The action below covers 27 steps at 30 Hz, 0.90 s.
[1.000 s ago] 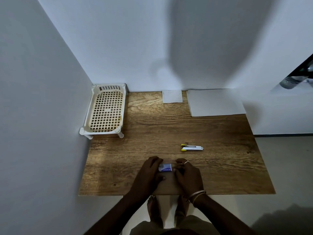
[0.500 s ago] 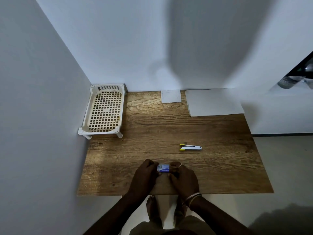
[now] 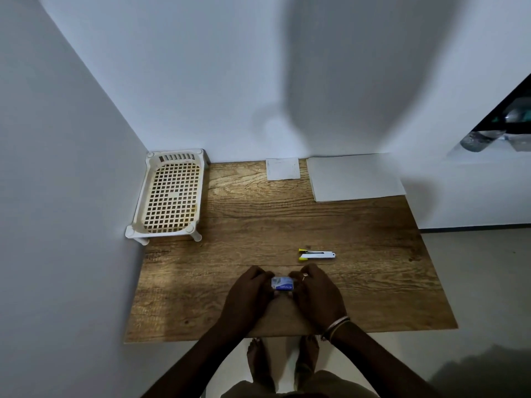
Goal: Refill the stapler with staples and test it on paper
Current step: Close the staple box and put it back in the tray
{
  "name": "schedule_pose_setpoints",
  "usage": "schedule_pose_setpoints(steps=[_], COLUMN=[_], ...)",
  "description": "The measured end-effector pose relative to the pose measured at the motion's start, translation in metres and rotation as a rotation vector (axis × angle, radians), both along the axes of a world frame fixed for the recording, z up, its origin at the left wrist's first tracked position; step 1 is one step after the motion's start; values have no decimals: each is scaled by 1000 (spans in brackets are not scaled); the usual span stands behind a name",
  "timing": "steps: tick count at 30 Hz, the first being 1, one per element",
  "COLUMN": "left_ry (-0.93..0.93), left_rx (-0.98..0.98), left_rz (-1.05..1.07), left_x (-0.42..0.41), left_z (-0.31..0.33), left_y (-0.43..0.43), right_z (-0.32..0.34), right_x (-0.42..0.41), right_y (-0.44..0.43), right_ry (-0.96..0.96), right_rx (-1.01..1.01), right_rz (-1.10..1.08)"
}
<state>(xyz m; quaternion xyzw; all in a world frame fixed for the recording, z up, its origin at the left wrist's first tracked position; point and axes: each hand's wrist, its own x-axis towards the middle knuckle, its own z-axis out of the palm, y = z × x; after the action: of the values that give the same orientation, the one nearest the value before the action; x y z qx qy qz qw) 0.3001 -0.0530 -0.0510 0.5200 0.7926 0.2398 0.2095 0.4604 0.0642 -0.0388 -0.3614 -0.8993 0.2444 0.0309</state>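
A small blue and white staple box [image 3: 282, 283] is held over the near middle of the wooden table [image 3: 258, 219]. My left hand [image 3: 248, 297] grips its left end and my right hand [image 3: 316, 297] grips its right end, fingers curled round it. The white stapler with yellow ends [image 3: 316, 255] lies on its side just beyond my right hand, untouched. A large white paper sheet [image 3: 356, 178] and a small white paper square [image 3: 283, 168] lie flat at the table's far edge.
A cream plastic lattice tray on short legs [image 3: 169, 196] stands at the far left against the wall. Walls close the left and far sides. The table's right and near edges drop to the floor, where bare feet show.
Both hands keep hold of the staple box and have drawn a little closer together round it. The stapler and papers have not moved.
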Motion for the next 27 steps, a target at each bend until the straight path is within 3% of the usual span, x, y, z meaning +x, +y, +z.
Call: schedule_pose_setpoints(steps=[3, 7, 15, 27], left_ry=[31, 73, 148, 78], left_rx=[77, 137, 30, -77], left_rz=[-44, -91, -147, -257], left_x=[2, 8, 18, 14], left_z=[11, 22, 8, 3], left_y=[25, 71, 119, 128], right_z=[12, 24, 11, -2], right_x=[11, 21, 24, 24], right_y=[23, 63, 102, 117], right_ry=[125, 52, -73, -149], right_rx=[67, 155, 41, -73], right_rz=[-52, -91, -81, -32])
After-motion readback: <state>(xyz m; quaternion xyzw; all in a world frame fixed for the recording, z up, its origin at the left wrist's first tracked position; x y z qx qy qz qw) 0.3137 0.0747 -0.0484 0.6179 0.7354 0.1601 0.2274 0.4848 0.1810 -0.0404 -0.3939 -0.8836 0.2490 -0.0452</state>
